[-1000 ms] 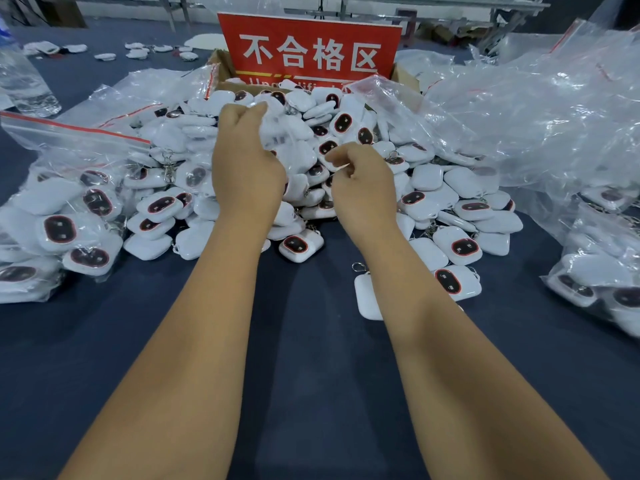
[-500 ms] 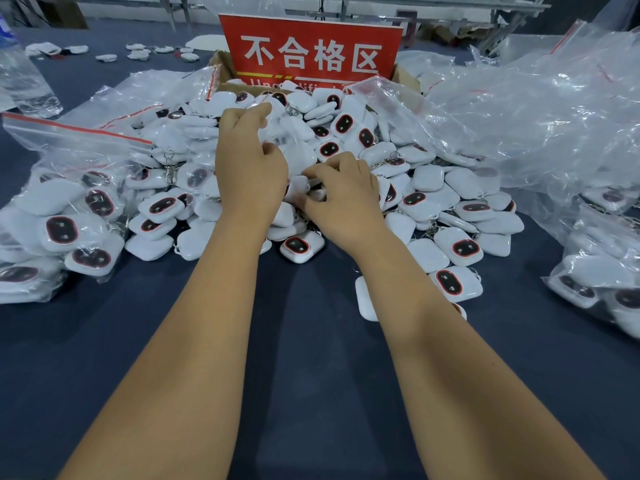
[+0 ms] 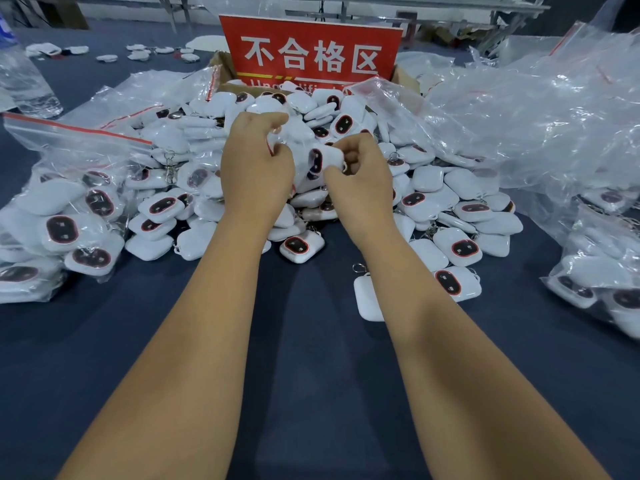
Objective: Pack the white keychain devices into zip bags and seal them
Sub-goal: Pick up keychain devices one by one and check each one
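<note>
1. White keychain device (image 3: 320,161) sat inside a small clear zip bag (image 3: 300,140), held above the loose pile of devices (image 3: 426,199).
2. Left hand (image 3: 256,164) pinched the bag's red-striped edge, fingers curled.
3. Right hand (image 3: 360,168) pinched the bag's other side beside the device, fingers curled.
4. Pile lay on the dark blue surface (image 3: 311,358).
5. Filled bags (image 3: 62,230) lay left; empty bags (image 3: 540,112) heaped right.
6. Red sign (image 3: 311,51) stood behind in a cardboard box (image 3: 221,60).
</note>
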`<state>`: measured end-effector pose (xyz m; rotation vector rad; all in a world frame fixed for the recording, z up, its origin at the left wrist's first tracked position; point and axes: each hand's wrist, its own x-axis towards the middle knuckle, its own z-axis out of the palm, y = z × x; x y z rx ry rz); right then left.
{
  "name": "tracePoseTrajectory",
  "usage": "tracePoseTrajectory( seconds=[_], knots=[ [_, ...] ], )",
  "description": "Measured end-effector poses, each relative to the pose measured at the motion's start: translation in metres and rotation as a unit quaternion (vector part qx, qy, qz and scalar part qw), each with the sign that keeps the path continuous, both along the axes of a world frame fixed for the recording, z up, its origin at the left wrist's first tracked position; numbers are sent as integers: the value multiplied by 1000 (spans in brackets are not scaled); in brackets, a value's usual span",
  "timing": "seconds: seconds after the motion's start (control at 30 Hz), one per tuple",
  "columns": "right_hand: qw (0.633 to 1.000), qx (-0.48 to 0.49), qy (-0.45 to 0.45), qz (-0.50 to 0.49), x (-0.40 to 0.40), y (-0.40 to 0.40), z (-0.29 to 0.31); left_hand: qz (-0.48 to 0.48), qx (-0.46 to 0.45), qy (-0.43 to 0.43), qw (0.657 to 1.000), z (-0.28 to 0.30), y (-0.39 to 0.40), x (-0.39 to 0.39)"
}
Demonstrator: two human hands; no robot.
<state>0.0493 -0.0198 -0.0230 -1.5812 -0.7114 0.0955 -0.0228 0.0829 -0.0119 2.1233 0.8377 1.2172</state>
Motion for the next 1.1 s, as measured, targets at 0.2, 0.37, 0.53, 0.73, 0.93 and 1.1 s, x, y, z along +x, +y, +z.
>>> tracePoseTrajectory(
  seconds=[0.2,0.37,0.53,0.73,0.93,1.1],
  knots=[
    [989,72,126,10,6,-1,4,-56,-21,2,998,-1,-5,3],
    [986,96,132,32,3,-3,6,-94,-41,9,995,-2,-6,2],
    [990,83,104,37,3,-3,5,-91,-18,45,995,-4,-4,4],
    [988,80,125,52,3,-2,6,-93,5,56,994,-5,-5,6],
    [985,43,139,97,3,-2,5,-107,-33,21,994,-3,-9,6],
    [984,30,135,115,0,-3,5,-128,-59,6,990,-2,-13,5]
  ],
)
